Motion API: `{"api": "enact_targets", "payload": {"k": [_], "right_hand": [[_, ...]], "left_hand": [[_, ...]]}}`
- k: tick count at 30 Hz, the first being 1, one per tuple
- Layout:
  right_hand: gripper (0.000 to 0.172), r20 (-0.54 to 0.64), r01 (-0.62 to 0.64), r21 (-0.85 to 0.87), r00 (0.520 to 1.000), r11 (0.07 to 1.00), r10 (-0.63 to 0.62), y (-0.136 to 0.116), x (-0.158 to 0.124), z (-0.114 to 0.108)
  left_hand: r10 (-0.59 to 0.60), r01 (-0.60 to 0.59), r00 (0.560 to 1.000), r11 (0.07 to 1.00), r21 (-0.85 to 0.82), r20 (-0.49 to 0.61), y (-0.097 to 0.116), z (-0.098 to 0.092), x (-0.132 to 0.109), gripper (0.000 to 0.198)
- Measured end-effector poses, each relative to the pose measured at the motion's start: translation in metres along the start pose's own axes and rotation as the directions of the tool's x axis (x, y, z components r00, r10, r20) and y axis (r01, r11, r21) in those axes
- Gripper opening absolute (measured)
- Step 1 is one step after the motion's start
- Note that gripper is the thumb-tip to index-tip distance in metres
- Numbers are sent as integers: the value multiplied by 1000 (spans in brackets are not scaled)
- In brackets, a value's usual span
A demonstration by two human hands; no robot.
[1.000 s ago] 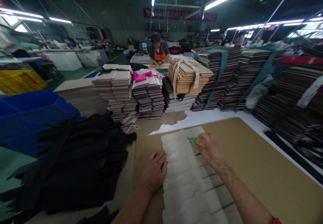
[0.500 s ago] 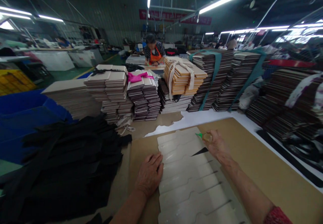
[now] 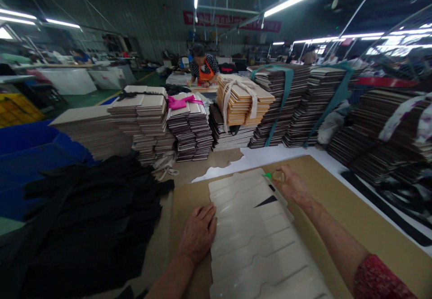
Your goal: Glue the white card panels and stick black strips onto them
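Note:
Beige shaped panels (image 3: 246, 240) lie overlapped in a long row on a brown board (image 3: 340, 200). My left hand (image 3: 198, 227) rests palm down at the left edge of this row, fingers stretched out and holding nothing. At the far right corner of the row, my right hand (image 3: 290, 182) grips a small squeeze bottle (image 3: 278, 176) with a green nozzle. The nozzle tip is at the edge of the farthest panel; whether it touches is too small to tell. A dark wedge (image 3: 267, 201) shows on the panels close to my right hand.
Black fabric pieces (image 3: 84, 218) are heaped at the left, before a blue bin (image 3: 30, 155). Tied stacks of panels (image 3: 189, 128) line the far side, with more stacks (image 3: 381, 132) at the right. A person in an orange apron (image 3: 204, 75) works beyond them.
My right hand has moved the bottle's green nozzle to the far panel's right edge. A small dark mark now shows just below it. My left hand stays in place.

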State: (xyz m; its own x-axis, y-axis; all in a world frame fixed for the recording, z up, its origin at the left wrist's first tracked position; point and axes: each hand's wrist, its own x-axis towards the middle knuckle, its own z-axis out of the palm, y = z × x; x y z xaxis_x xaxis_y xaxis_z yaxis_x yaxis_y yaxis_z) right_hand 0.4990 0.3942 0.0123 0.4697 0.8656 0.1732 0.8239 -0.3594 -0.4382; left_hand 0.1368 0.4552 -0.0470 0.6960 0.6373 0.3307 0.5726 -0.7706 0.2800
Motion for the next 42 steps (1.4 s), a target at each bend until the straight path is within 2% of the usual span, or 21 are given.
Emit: {"api": "enact_targets", "payload": {"k": [9, 22, 25, 28, 32, 38, 42], "right_hand": [[35, 30, 4, -4, 1000, 1000, -4, -2, 5, -5], [30, 108, 118, 90, 986, 989, -128, -26, -6, 0], [28, 80, 80, 80, 993, 994, -87, -27, -8, 0], [29, 71, 66, 88, 995, 994, -73, -29, -11, 5], [34, 122, 130, 142, 982, 981, -148, -36, -16, 13], [32, 100, 85, 160, 990, 983, -102, -46, -20, 16], [32, 146, 140, 204, 974, 969, -171, -61, -26, 22]], "left_hand": [[-19, 19, 1000, 1000, 0, 9, 1, 2, -1, 31], [-50, 51, 998, 999, -13, 42, 2, 2, -2, 32], [-62, 63, 997, 998, -13, 43, 3, 2, -2, 32], [-61, 61, 997, 998, -15, 46, 3, 1, -3, 32], [-55, 56, 997, 998, -18, 47, 4, 0, -2, 31], [-67, 68, 997, 997, -19, 47, 5, 0, -2, 32], [-60, 61, 997, 998, -19, 50, 5, 1, -2, 32]]}}
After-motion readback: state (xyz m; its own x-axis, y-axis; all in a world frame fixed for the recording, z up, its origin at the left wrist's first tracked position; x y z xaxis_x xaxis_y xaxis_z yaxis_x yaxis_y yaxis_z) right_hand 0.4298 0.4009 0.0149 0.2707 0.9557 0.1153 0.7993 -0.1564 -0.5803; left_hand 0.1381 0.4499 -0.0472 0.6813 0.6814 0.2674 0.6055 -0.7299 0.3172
